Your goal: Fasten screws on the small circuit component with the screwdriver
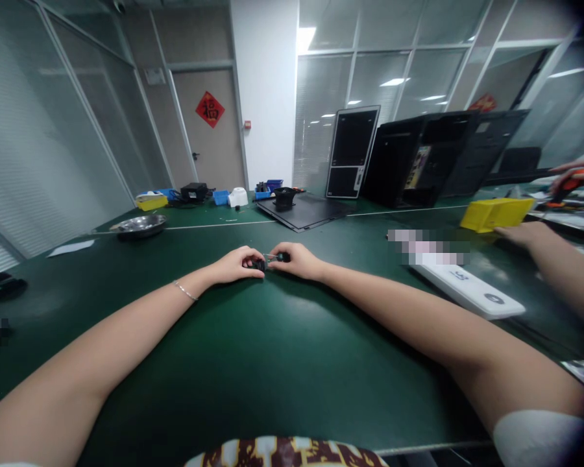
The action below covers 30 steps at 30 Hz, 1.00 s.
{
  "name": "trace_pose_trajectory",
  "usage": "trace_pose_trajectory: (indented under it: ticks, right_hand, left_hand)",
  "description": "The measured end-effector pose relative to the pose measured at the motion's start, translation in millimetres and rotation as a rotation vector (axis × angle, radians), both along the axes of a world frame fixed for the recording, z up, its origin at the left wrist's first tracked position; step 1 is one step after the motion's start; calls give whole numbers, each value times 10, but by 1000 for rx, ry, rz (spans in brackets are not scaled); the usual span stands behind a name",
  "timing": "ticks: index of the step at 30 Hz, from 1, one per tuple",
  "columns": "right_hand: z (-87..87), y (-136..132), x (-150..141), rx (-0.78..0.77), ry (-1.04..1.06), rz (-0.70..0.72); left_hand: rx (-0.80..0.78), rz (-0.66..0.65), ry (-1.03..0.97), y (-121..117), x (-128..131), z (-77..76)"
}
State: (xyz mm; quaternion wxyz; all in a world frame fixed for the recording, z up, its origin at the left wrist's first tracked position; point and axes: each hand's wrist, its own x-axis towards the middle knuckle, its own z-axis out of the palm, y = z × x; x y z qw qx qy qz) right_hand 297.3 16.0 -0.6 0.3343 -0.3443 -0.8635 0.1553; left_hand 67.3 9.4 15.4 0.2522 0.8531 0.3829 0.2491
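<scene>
I am logging from afar: left hand [234, 265] and right hand [294, 260], both curled closed, are pinching a small black component [271, 261] between them, fingertip to fingertip, out over the green workbench [253, 366] — its exact form hidden by the fingers.

Bright, even light falls from the ceiling lights [305, 39] and bounces off the glass walls [379, 81], leaving the room pale and slightly washed out. The green table [253, 363] has a broad, soft sheen (the metal bowl [139, 225] glints hardest), and shadows are faint. The wide lens bends the walls and stretches the left arm [92, 344] near the edges. The top right corner falls dark. The left hand [233, 266], right hand [294, 261] and small black part [267, 262] look fairly sharp, while pixelated patches [425, 246] blur a few spots.
</scene>
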Motion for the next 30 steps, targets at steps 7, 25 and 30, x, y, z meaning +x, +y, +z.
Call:
trace_pose_trajectory:
  ticks: [7, 25, 30]
  right_hand:
    - [37, -27, -23, 122, 237, -77]
    - [0, -67, -53, 178, 174, 16]
    - [10, -81, -65, 186, 153, 28]
  left_hand:
    - [-257, 18, -472, -14, 129, -90]
    - [-202, 13, -454, -77, 192, -164]
    - [-189, 22, -445, -72, 193, -189]
